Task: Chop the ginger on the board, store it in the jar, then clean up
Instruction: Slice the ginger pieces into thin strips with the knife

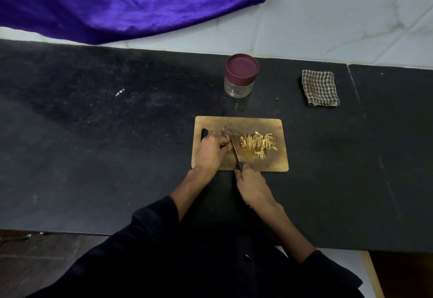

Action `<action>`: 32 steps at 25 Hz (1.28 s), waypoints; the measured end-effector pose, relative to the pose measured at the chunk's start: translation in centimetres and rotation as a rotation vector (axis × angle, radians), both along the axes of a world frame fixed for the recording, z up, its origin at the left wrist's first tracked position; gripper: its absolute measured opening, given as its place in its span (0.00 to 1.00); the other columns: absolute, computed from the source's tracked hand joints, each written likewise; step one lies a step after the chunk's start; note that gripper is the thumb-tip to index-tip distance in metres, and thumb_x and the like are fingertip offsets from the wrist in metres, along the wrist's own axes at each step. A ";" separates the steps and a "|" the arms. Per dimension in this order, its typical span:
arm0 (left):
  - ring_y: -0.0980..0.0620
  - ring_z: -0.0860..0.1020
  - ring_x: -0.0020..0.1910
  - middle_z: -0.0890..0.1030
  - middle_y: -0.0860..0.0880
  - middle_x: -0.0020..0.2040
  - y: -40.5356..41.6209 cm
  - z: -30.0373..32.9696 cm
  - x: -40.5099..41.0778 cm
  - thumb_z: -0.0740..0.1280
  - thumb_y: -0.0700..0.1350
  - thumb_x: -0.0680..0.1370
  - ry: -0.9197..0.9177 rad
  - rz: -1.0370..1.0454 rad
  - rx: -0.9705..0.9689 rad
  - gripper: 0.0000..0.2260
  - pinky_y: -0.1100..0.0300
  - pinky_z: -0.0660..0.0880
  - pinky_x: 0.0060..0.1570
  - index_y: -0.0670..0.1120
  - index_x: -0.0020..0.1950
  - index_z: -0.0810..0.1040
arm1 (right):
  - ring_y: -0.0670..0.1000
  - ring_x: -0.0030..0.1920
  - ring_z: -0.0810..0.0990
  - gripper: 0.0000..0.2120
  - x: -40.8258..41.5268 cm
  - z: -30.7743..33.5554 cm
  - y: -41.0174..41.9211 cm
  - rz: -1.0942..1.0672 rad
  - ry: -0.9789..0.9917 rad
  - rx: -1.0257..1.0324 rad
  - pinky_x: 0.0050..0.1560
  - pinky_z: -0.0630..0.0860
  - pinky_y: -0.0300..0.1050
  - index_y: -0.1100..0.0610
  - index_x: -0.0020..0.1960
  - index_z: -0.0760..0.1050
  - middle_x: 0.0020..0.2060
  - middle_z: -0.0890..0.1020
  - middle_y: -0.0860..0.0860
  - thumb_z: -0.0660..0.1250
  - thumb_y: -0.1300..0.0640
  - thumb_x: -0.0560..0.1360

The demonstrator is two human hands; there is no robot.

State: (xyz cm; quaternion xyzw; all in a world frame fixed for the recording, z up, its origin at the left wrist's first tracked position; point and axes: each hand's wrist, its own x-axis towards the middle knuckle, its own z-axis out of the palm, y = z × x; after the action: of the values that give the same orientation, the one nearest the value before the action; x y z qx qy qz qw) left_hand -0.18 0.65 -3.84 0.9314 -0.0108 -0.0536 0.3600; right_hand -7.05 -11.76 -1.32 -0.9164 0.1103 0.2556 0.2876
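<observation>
A wooden cutting board [276,161] lies on the black counter. A pile of cut ginger strips [257,144] sits right of the board's middle. My left hand [210,151] presses down on an uncut ginger piece [225,138] at the board's left side, mostly hidden under my fingers. My right hand [253,187] grips the black handle of a knife [235,151], whose blade rests against the ginger beside my left fingers. Behind the board stands a clear jar [240,79] with a maroon lid on it.
A folded checked cloth [319,87] lies at the back right of the black counter [93,145]. A purple fabric [117,2] hangs over the white wall behind. The counter's front edge runs just below my forearms.
</observation>
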 end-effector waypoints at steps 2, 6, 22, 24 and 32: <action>0.52 0.78 0.56 0.81 0.50 0.57 0.0 0.0 -0.1 0.72 0.41 0.74 0.010 0.000 0.006 0.10 0.54 0.76 0.56 0.46 0.55 0.83 | 0.58 0.53 0.80 0.13 -0.3 -0.1 0.3 0.000 0.020 -0.030 0.51 0.78 0.54 0.58 0.60 0.70 0.53 0.80 0.57 0.55 0.50 0.84; 0.51 0.78 0.56 0.81 0.49 0.57 0.0 0.0 -0.1 0.71 0.41 0.74 0.007 0.000 0.023 0.10 0.53 0.76 0.56 0.47 0.55 0.83 | 0.57 0.56 0.79 0.14 -0.7 0.2 0.4 0.003 0.036 -0.082 0.47 0.72 0.49 0.59 0.62 0.69 0.55 0.79 0.58 0.54 0.51 0.84; 0.52 0.80 0.50 0.84 0.50 0.50 0.0 0.7 0.1 0.73 0.42 0.72 0.053 -0.017 0.045 0.07 0.52 0.78 0.52 0.47 0.50 0.84 | 0.60 0.57 0.79 0.15 -0.2 0.6 1.5 -0.067 0.018 -0.096 0.53 0.75 0.54 0.61 0.62 0.71 0.57 0.79 0.60 0.54 0.52 0.84; 0.51 0.80 0.51 0.83 0.50 0.51 0.1 0.8 0.0 0.73 0.41 0.73 0.035 -0.013 0.045 0.07 0.52 0.77 0.53 0.47 0.50 0.84 | 0.59 0.57 0.79 0.15 -0.6 0.7 1.4 -0.059 0.029 -0.091 0.52 0.75 0.53 0.61 0.62 0.71 0.56 0.79 0.59 0.54 0.52 0.84; 0.52 0.79 0.53 0.82 0.51 0.54 0.1 1.2 -0.4 0.73 0.42 0.73 0.019 -0.013 0.058 0.09 0.54 0.77 0.54 0.47 0.53 0.83 | 0.59 0.51 0.81 0.14 0.0 0.7 0.1 -0.159 0.010 0.004 0.53 0.79 0.60 0.58 0.57 0.73 0.51 0.81 0.58 0.55 0.49 0.84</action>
State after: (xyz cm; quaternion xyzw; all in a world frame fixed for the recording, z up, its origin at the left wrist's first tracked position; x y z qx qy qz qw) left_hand -0.59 0.75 -2.66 0.9408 -0.0119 -0.0649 0.3324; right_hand -7.08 -11.68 -0.57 -0.9029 0.1838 0.2366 0.3083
